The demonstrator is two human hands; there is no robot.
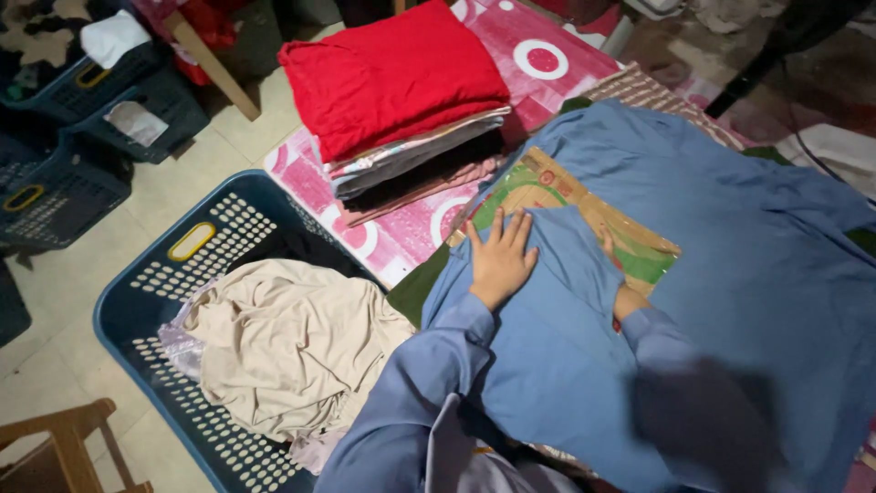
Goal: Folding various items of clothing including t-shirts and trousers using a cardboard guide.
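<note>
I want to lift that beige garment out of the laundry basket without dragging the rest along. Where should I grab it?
Grip the beige garment at the bunched folds on its top, coming straight down from above. It lies crumpled and heaped in the blue basket, so the raised creases give a hand something to pinch, while the basket walls block the sides.

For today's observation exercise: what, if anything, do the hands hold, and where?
Left hand presses flat on the blue garment, gripping nothing. Right hand is mostly tucked under a fold of it; its hold cannot be told.
</note>
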